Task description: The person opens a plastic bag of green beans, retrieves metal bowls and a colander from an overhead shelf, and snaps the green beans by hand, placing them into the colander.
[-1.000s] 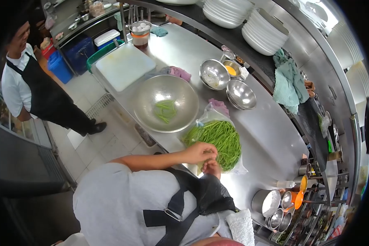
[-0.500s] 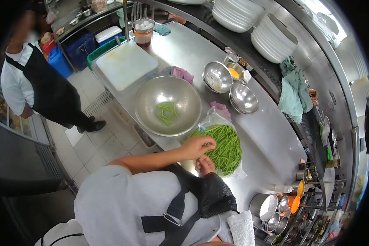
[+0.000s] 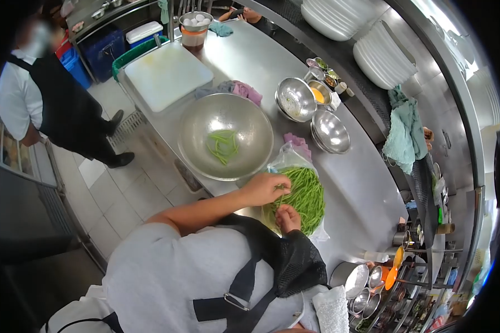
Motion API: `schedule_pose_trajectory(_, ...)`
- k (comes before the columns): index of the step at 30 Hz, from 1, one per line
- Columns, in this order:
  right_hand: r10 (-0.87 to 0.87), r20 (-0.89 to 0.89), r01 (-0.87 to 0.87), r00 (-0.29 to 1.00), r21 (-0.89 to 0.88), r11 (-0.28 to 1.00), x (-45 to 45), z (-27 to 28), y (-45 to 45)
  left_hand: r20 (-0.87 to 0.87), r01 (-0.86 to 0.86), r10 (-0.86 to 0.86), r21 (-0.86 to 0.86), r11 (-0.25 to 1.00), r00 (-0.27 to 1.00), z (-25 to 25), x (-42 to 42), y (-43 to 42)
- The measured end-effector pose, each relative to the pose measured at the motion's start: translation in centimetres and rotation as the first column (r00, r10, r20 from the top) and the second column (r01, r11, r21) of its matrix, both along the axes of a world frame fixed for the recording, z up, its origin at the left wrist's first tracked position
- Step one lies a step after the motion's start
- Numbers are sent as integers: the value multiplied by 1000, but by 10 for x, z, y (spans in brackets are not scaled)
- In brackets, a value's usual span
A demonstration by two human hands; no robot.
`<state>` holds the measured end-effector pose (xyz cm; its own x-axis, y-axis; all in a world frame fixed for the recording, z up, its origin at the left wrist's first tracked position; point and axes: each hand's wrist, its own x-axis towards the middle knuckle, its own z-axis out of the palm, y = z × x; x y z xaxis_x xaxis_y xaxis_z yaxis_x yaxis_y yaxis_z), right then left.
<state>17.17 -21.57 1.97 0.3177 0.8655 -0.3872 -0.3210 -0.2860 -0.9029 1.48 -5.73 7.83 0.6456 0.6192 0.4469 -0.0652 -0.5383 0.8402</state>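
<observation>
A heap of long green beans lies in an open clear plastic bag on the steel table. Over the near left part of the heap is my left hand, its fingers curled into a pinch. Closer to my body, at the heap's lower edge, my right hand is closed too, thumb against the fingers. Whatever either hand pinches is too small or hidden to make out. Left of the bag stands a wide metal bowl with several pieces of green bean at its bottom.
A white cutting board lies at the far left, with cloths near it. Small metal bowls stand beyond the bag. Eggs fill a bowl at the back. A person in a black apron stands left of the table.
My hands have moved slightly apart; my right hand is a little further right. The person on the left has shifted their feet. The view has tilted a little.
</observation>
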Motion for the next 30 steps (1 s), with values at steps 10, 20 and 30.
schedule_pose_trajectory(10, 199, 751, -37, 629, -227, 973, -7, -6, -11, -697, 382, -141, 203, 901, 703, -36, 1, -3)
schedule_pose_trajectory(20, -25, 295, 39, 955, -43, 998, -14, -3, -23, -379, 382, -344, 27, 924, 859, -46, -14, -21)
schedule_pose_trajectory(30, -140, -345, 210, 928, 173, 962, 9, 7, -47, 345, 402, -233, -875, 271, 909, -43, 7, 5)
